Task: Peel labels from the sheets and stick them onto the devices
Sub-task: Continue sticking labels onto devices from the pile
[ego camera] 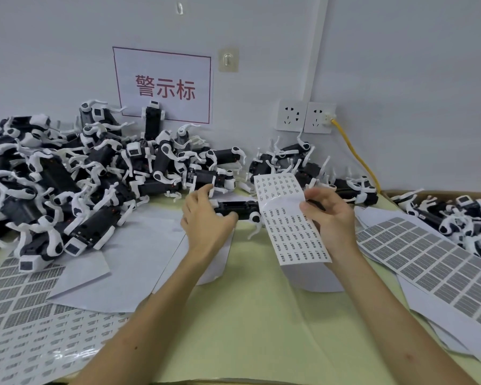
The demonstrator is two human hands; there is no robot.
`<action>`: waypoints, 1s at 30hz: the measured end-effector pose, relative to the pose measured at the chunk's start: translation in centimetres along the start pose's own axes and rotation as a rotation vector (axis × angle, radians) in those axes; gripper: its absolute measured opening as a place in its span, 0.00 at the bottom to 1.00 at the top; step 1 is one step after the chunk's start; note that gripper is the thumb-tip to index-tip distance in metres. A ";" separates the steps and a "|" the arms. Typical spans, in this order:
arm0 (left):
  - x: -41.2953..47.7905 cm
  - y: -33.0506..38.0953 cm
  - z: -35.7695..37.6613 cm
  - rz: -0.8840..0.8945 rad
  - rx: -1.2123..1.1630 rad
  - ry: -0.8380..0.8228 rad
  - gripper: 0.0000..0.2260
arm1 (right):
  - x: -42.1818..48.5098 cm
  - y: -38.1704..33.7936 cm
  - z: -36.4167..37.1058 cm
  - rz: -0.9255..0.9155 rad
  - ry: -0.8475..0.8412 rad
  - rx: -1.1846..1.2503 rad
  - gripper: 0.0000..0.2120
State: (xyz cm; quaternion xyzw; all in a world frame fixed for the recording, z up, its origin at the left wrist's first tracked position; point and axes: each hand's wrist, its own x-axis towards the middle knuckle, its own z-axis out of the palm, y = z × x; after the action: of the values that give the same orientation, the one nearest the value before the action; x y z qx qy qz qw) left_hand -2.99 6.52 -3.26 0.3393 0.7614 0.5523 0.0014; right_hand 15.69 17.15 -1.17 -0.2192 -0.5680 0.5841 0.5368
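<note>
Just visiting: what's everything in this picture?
Black-and-white plastic devices: many, piled left, centre, and in a brown cardboard box right.
Curled white sheet of small dark labels: one, centre.
Sheets of grey rectangular labels: several, white, left and right.
Blank white paper sheets: several, centre-left.
White sign with red characters: one, wall.
White wall sockets: two, right of sign; yellow cable plugged in.
Pale green table: one, underneath.
Hands: left hand grips one device; right hand pinches the curled sheet.

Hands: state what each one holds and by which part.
The left hand grips a device lying on the table, round its black body. The right hand pinches the label sheet at its right edge, where it bends over.
</note>
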 end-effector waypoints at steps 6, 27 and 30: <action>-1.2 1.3 -0.6 0.199 -0.486 -0.089 0.15 | 0.2 -0.1 -0.2 0.090 -0.045 0.140 0.13; -1.6 0.6 1.5 -0.066 -0.753 -0.618 0.08 | -1.3 2.3 1.2 -0.405 -0.193 -0.713 0.11; -1.8 0.7 1.4 -0.129 -0.836 -0.672 0.10 | -1.4 2.0 1.2 -0.403 -0.162 -0.691 0.11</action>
State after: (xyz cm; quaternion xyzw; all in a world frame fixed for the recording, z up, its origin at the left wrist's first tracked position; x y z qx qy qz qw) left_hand -0.66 6.89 -3.94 0.4204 0.4534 0.6682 0.4137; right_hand 14.39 15.88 -3.12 -0.2243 -0.8030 0.2572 0.4886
